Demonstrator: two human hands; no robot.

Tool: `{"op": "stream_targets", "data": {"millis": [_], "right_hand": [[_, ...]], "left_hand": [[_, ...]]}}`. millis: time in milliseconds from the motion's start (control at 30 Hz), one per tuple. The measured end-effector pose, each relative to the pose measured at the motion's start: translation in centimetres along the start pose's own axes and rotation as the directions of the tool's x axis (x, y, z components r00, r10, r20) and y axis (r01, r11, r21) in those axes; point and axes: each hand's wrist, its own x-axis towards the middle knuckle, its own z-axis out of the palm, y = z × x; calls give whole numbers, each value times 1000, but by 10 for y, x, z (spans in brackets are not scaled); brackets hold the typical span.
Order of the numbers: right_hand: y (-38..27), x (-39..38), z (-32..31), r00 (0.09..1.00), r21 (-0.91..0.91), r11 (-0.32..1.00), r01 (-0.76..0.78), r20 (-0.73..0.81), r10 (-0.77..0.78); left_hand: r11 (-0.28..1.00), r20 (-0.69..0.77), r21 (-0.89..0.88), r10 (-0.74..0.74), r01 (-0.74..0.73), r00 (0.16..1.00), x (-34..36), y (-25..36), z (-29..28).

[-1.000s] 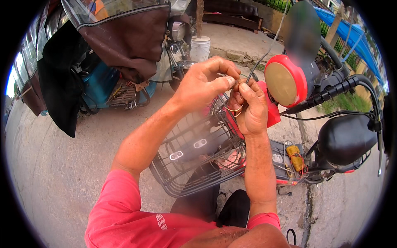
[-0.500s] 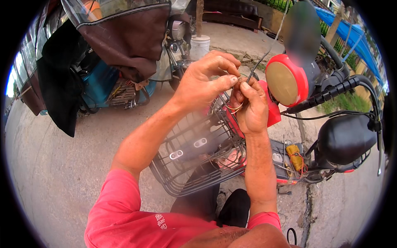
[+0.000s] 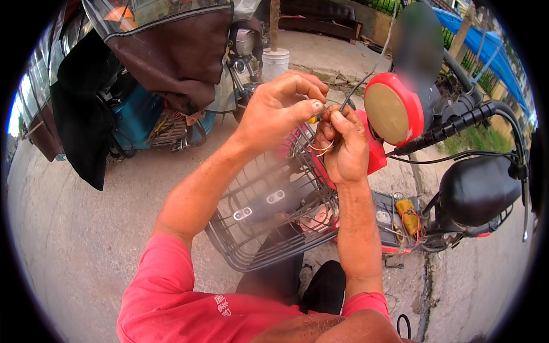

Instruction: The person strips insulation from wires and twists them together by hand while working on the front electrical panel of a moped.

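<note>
My left hand (image 3: 279,108) and my right hand (image 3: 343,147) meet above a black wire basket (image 3: 269,223) on the front of a red electric scooter (image 3: 377,154). Both pinch thin wires (image 3: 321,147) between thumb and fingertips, a yellowish loop hanging below them. A dark cable (image 3: 360,86) runs up and away from my right fingers. The wire ends are mostly hidden by my fingers.
The scooter's round red headlamp (image 3: 393,110), black handlebar grip (image 3: 452,128) and black seat (image 3: 477,191) lie to the right. An open compartment with yellow connectors (image 3: 407,212) shows below. Another covered vehicle (image 3: 154,63) and a white bucket (image 3: 275,63) stand behind on the concrete ground.
My hands have stayed above the basket; the fingers shifted only slightly on the wires.
</note>
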Motion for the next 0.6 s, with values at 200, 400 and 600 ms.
{"op": "stream_targets", "data": {"millis": [200, 400, 600], "right_hand": [[-1, -1, 5, 999, 7, 1000, -4, -33, 4], [-1, -1, 2, 1000, 4, 1000, 5, 6, -5], [0, 0, -1, 999, 2, 1000, 10, 31, -10]], "left_hand": [[990, 11, -117, -73, 74, 997, 0, -1, 2], [977, 24, -180, -116, 118, 993, 0, -3, 0], [957, 31, -217, -190, 192, 981, 0, 1, 2]]}}
